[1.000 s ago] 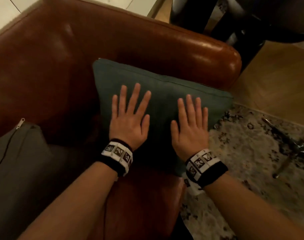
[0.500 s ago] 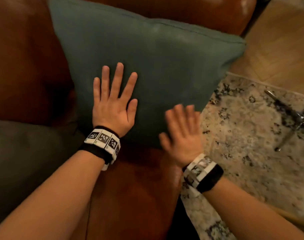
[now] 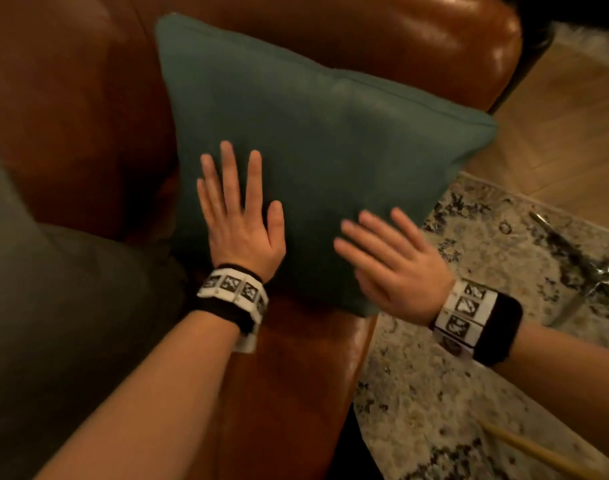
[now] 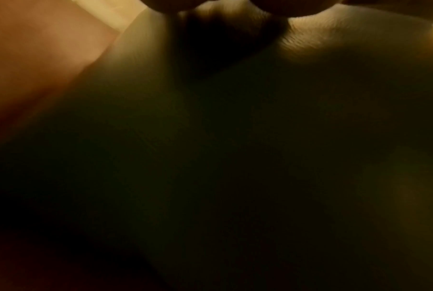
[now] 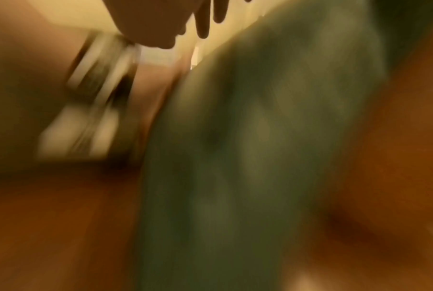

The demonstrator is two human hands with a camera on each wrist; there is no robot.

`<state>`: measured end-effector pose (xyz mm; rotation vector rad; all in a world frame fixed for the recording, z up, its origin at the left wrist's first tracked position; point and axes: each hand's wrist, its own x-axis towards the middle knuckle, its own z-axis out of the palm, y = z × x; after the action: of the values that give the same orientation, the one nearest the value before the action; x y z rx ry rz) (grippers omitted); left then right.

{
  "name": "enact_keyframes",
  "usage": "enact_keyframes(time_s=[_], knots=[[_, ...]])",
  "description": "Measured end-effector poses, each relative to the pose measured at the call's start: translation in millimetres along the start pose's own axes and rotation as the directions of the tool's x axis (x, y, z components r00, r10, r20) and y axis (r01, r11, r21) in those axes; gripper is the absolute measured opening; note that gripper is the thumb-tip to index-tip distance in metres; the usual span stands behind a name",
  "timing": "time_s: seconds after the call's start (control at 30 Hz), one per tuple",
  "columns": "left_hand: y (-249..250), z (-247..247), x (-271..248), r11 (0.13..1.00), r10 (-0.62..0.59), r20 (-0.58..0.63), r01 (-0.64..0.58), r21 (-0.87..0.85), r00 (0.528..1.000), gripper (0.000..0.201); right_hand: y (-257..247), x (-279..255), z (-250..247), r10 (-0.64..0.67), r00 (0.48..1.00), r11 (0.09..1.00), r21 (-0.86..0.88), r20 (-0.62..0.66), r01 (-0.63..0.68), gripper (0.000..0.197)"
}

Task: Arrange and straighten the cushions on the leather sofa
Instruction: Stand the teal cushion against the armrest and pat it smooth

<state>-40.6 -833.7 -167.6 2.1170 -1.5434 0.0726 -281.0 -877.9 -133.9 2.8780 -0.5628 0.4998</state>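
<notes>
Cushions are seen on a brown leather sofa (image 3: 71,98), and the teal cushion (image 3: 331,143) is the one being handled. Nearest the camera, two bare forearms are extended forward, each wrapped at the wrist by a black band with white patterned tiles. The sofa's seat edge (image 3: 296,375) is crossed by the left forearm. A grey cushion (image 3: 53,306) is seen at the lower left, lying on the seat just beside the left forearm and apart from the teal one.

The left hand (image 3: 242,233) is laid flat on the lower left part of the teal cushion, with the fingers straight and spread; nothing is gripped. The right hand (image 3: 396,268) is held at the cushion's lower right corner with the fingers extended and slightly fanned; it is blurred, so whether the fabric is actually touched cannot be told. Nothing is held by it.

The teal cushion is propped tilted in the sofa's corner, leaning against the backrest and the rounded armrest (image 3: 469,46) behind it. In the right wrist view the teal fabric (image 5: 260,137) is shown only as a smear; the left wrist view is mostly dark.

To the right, a speckled rug (image 3: 469,341) is spread on a wooden floor (image 3: 566,133), and chrome legs (image 3: 590,271) are seen standing on the rug.
</notes>
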Motion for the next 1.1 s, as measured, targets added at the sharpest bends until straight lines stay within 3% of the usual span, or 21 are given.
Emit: enact_keyframes(time_s=[0.07,0.13,0.23,0.3,0.33,0.37,0.4,0.5,0.53,0.6,0.67,0.7,0.8,0.83,0.87,0.93,0.97,1.03,1.1], knots=[[7.5,9.6,-7.5,0.965,-0.239,-0.04,0.233,-0.119,0.97,0.064,10.9,63.8,-8.7,0.076,0.995,0.997,-0.017,-0.07,-0.077,0.051],[7.5,21.0,-15.9,0.885,-0.426,-0.032,0.41,-0.219,0.904,0.064,33.1,97.1,-6.8,0.129,0.987,0.985,-0.128,0.096,-0.116,0.059],[-6.0,44.5,-45.8,0.682,-0.662,0.051,0.629,-0.373,0.748,0.06,52.5,95.6,-1.9,0.296,0.91,0.948,-0.209,0.291,-0.242,0.075],[-11.4,51.0,-63.2,0.513,-0.763,0.161,0.739,-0.437,0.626,0.057,48.1,92.8,-2.5,0.312,0.887,0.945,-0.211,0.34,-0.252,0.076],[-11.2,49.0,-63.6,0.466,-0.783,0.188,0.759,-0.454,0.593,0.058,45.6,94.0,-3.1,0.313,0.883,0.946,-0.199,0.348,-0.257,0.076],[-9.2,42.9,-56.7,0.462,-0.786,0.176,0.752,-0.47,0.593,0.059,44.3,96.2,-4.3,0.323,0.88,0.944,-0.183,0.347,-0.275,0.075],[-6.6,32.4,-42.4,0.5,-0.768,0.13,0.715,-0.488,0.627,0.061,43.5,100.2,-6.9,0.339,0.877,0.94,-0.162,0.342,-0.3,0.075],[-2.6,5.7,14.5,0.772,-0.523,-0.053,0.446,-0.453,0.851,0.062,43.3,119.2,-13.5,0.344,0.881,0.939,-0.11,0.323,-0.326,0.073],[-5.0,5.0,27.9,0.827,-0.449,-0.068,0.386,-0.409,0.891,0.06,43.5,125.4,-13.5,0.331,0.881,0.944,-0.109,0.338,-0.313,0.073],[-12.4,10.0,37.1,0.861,-0.395,-0.048,0.351,-0.368,0.917,0.058,45.9,131.7,-12.8,0.327,0.861,0.945,-0.134,0.39,-0.298,0.073],[-21.8,18.5,27.8,0.844,-0.433,-0.007,0.402,-0.355,0.902,0.057,51.6,131.7,-11.7,0.356,0.836,0.935,-0.149,0.418,-0.323,0.072],[-26.5,20.7,22.1,0.811,-0.493,0.019,0.468,-0.351,0.87,0.057,54.4,129.6,-12.6,0.391,0.817,0.92,-0.163,0.423,-0.355,0.071],[-47.0,19.3,11.0,0.541,-0.757,0.105,0.709,-0.454,0.645,0.071,58.7,124.4,-18.2,0.501,0.756,0.863,-0.176,0.422,-0.474,0.072],[-50.2,14.6,15.9,0.503,-0.774,0.117,0.716,-0.484,0.623,0.078,58.7,124.2,-19.9,0.517,0.747,0.853,-0.173,0.418,-0.493,0.072],[-49.2,7.8,24.2,0.528,-0.744,0.115,0.685,-0.502,0.658,0.08,57.6,125.7,-20.9,0.523,0.745,0.848,-0.167,0.414,-0.503,0.071],[-39.1,-6.8,48.8,0.662,-0.6,0.062,0.538,-0.521,0.798,0.071,51.5,134.8,-22.0,0.529,0.749,0.84,-0.118,0.4,-0.53,0.07],[-34.2,-11.8,63.0,0.697,-0.544,0.047,0.482,-0.531,0.838,0.067,47.5,141.6,-21.4,0.522,0.757,0.841,-0.086,0.392,-0.535,0.069],[-32.3,-14.2,84.7,0.66,-0.56,0.068,0.494,-0.565,0.826,0.06,41.7,154.1,-17.5,0.493,0.775,0.855,-0.055,0.394,-0.516,0.069],[-44.7,-9.1,89.8,0.525,-0.661,0.203,0.639,-0.562,0.722,0.055,42.8,159.8,-12.8,0.473,0.779,0.868,-0.065,0.413,-0.492,0.069]])
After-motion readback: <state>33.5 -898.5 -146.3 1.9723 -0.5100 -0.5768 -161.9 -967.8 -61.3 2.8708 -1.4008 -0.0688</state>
